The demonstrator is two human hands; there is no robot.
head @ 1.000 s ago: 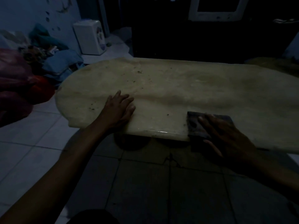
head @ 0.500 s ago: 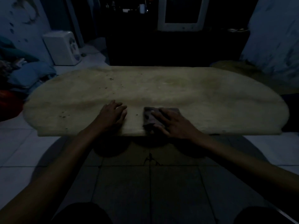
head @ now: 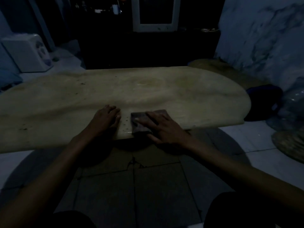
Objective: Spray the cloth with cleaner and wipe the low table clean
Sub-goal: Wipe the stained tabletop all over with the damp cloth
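Observation:
A pale oval low table [head: 164, 89] fills the middle of the dim head view. A dark folded cloth [head: 139, 124] lies at its near edge, partly hanging over it. My right hand [head: 162, 127] presses flat on the cloth with fingers spread. My left hand [head: 105, 119] rests on the tabletop just left of the cloth, fingers slightly bent, holding nothing. Small dark specks dot the table between the hands and toward the left. No spray bottle is in view.
A white appliance [head: 28, 53] stands on the floor at the back left. A dark cabinet [head: 148, 51] rises behind the table. At the right lie a dark bundle [head: 263, 102], a clear plastic container [head: 291, 109] and a woven mat [head: 289, 143]. Tiled floor is below.
My right hand slid the cloth leftward along the near edge, from well right of my left hand to close beside it. The left hand stayed planted; the view shifted right.

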